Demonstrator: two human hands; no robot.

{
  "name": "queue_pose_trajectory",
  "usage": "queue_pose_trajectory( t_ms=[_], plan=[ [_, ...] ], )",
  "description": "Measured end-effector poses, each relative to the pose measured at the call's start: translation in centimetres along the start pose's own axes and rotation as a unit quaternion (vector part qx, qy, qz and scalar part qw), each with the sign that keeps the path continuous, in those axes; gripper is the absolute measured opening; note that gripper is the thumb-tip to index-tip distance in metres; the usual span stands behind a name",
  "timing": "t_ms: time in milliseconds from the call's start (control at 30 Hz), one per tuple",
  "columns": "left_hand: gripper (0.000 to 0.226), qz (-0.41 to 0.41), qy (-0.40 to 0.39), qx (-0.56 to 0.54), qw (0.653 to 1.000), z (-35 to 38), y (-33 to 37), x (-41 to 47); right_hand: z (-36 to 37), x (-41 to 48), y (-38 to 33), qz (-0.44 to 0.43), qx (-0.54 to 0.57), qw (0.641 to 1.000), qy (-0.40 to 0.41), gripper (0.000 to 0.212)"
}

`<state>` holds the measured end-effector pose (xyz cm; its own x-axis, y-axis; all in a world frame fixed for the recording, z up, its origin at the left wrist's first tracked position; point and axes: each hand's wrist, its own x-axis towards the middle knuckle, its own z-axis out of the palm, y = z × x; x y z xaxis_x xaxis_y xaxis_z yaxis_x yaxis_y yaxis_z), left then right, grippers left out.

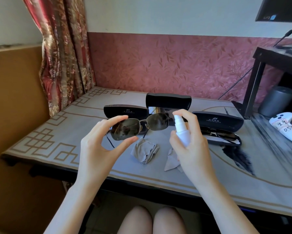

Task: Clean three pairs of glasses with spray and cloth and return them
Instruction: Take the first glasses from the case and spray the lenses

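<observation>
My left hand pinches the sunglasses by the left lens, index finger on the top rim and thumb under the bottom rim, the other fingers loosely spread behind. The pair hangs in the air above the middle of the table. Its long axis runs from 9 to 3 o'clock, with the 3 o'clock end a little higher. The lenses are dark, smoky, rounded rectangles in a thin metal frame; slim dark temple tips drop below it. I cannot tell which face is turned toward me.

My right hand is wrapped around the spray bottle, a small smooth white plastic cylinder, with the index finger curled over its cap. The bottle leans with its top toward 11 o'clock, and the nozzle sits just beside the right lens.

At 6 o'clock from the glasses a crumpled grey cloth lies on the table, soft and creased, and a flatter pale cloth lies near it at 4 o'clock, partly behind my wrist.

Three hard black cases stand open. The left case is at 11 o'clock. The middle case is at 12, its lid upright. The right case is at 3 and holds another dark pair.
</observation>
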<state>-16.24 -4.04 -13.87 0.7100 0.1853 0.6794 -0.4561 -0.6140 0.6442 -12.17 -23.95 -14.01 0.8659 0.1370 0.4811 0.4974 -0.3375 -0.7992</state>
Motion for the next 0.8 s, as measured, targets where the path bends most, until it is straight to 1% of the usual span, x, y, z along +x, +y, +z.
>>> queue_pose_trajectory(
  t_ms=[167, 400, 600, 700, 800],
  plan=[
    [0.048, -0.001, 0.001, -0.004, 1.000, 0.0, 0.0, 0.0, -0.4, 0.0, 0.2, 0.012, 0.007, 1.000, 0.020, 0.052],
    [0.049, 0.002, -0.001, -0.006, 1.000, 0.0, -0.1, -0.1, -0.4, 0.1, -0.3, 0.023, -0.012, 1.000, 0.005, 0.050],
    [0.049, 0.004, 0.000, -0.002, 1.000, -0.1, -0.1, -0.1, -0.2, 0.0, -0.6, 0.027, -0.010, 1.000, 0.009, 0.048],
    [0.049, 0.004, 0.000, -0.001, 1.000, -0.2, -0.1, -0.1, -0.2, -0.2, -0.7, 0.013, 0.002, 1.000, 0.026, 0.052],
    [0.048, 0.005, 0.001, 0.004, 1.000, -0.1, 0.0, 0.0, 0.0, -0.4, -1.5, -0.027, 0.007, 1.000, 0.005, 0.054]
  ],
)
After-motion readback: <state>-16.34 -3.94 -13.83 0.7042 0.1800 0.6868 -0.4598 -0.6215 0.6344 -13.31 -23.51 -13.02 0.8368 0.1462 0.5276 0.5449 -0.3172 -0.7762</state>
